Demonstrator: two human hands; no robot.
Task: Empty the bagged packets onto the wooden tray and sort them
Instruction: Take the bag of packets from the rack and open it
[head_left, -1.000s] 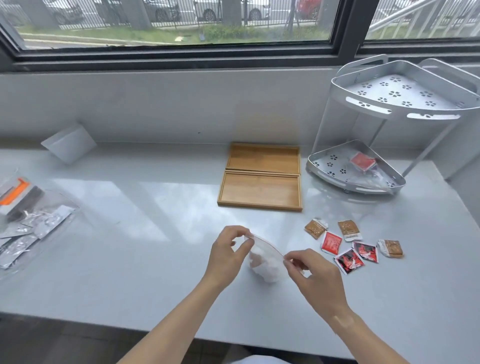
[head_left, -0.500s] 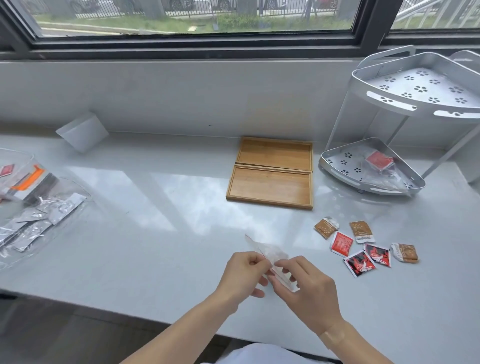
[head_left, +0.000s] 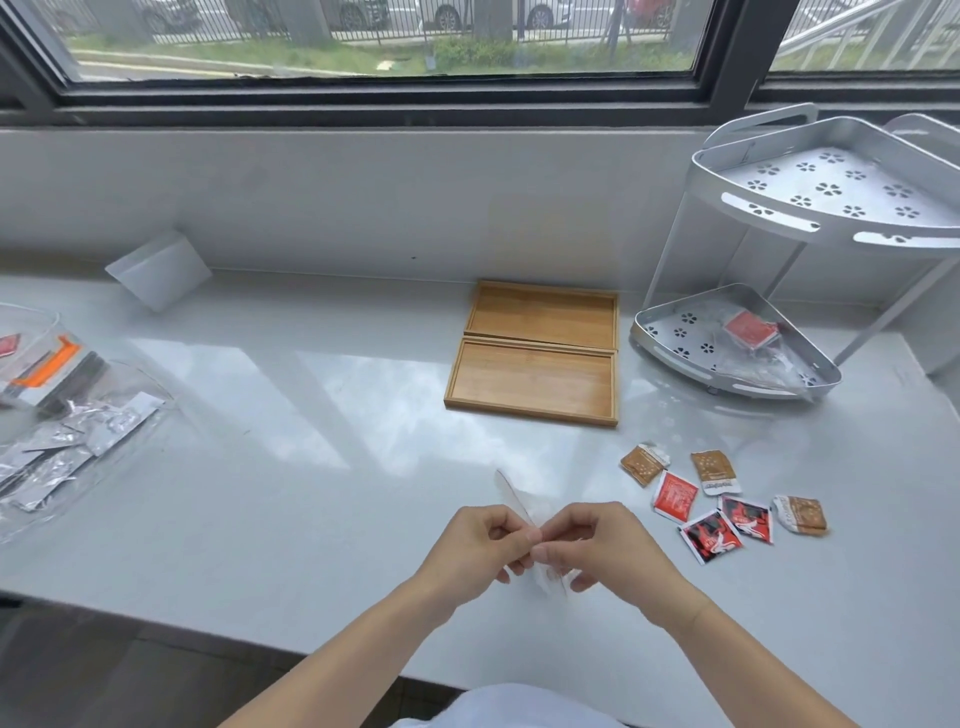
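My left hand (head_left: 475, 548) and my right hand (head_left: 605, 551) meet near the front of the white counter, both pinching a small clear zip bag (head_left: 519, 506) that sticks up to the upper left between them. It looks flat; I cannot tell what is inside. Several sauce packets (head_left: 717, 499), brown, red and black-red, lie loose on the counter to the right of my hands. The two-compartment wooden tray (head_left: 535, 353) sits farther back, with nothing in it.
A silver two-tier corner rack (head_left: 737, 338) stands at the back right, a red packet in a clear bag on its lower shelf. At the left lies a clear bag of silver packets (head_left: 67, 447) and an orange-marked item. A white card (head_left: 158, 270) leans on the wall.
My hands have come together, from holding the bag's mouth apart to pinching it between them. The bag went from puffed to flat. The view shifted slightly.
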